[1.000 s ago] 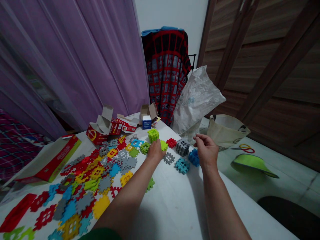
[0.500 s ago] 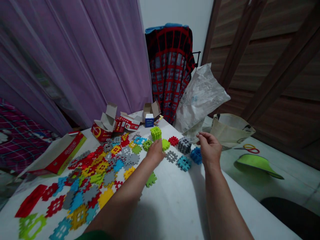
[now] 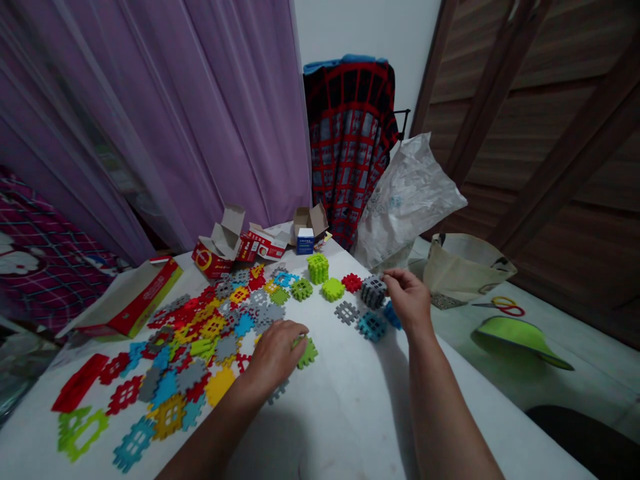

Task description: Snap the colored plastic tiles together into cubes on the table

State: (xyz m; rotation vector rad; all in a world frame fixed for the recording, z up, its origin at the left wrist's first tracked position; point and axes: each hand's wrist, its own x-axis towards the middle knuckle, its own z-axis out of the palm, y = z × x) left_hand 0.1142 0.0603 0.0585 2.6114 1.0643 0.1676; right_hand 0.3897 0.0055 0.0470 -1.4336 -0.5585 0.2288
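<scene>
My left hand (image 3: 280, 350) is over the white table, thumb and fingers apart, at a green toothed building tile (image 3: 309, 353) that it partly covers. My right hand (image 3: 411, 303) has thumb and fingers pinched together by the upper right edge of a grey cube (image 3: 373, 292) built of such tiles. Whether those fingertips touch the cube or hold something small, I cannot make out. A blue piece (image 3: 393, 317) is partly hidden behind that hand. Around it lie a teal cube (image 3: 371, 325), a flat grey tile (image 3: 347, 312), a red tile (image 3: 351, 283) and a green stack (image 3: 318, 268).
Loose coloured tiles (image 3: 213, 327) spread across the left of the table (image 3: 345, 413). Opened red cartons (image 3: 210, 260) and a small blue box (image 3: 305, 242) stand at the back. Beyond the right edge are a plastic bag (image 3: 400, 193), a cloth bag (image 3: 465, 267), scissors (image 3: 507, 305) and a green visor (image 3: 520, 340).
My left hand has drawn back from the green pieces near the stack toward the green tile closer to me. My right hand has shifted slightly left, toward the grey cube.
</scene>
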